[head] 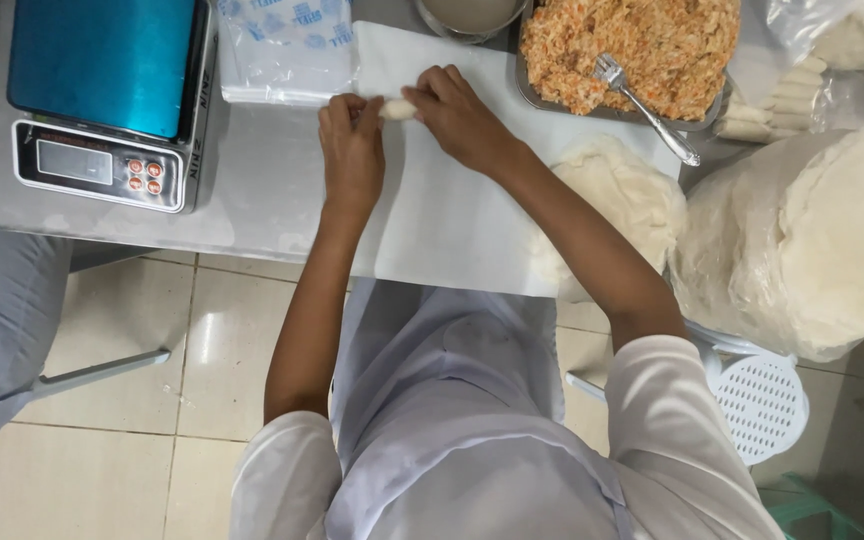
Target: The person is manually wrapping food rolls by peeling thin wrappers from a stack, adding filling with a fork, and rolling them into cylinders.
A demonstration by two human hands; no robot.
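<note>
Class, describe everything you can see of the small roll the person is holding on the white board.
The roll is a small, pale, dough-like cylinder lying sideways on the white board. Only its middle shows; the left hand covers one end and the right hand the other, fingers pressing on it from both sides. Its surface looks smooth and soft.

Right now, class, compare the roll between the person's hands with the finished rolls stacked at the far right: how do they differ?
The roll lies alone on the white board, pinched by the left hand and right hand; the finished rolls lie untouched, piled together beside the filling tray. Both are pale, slim cylinders.
</note>
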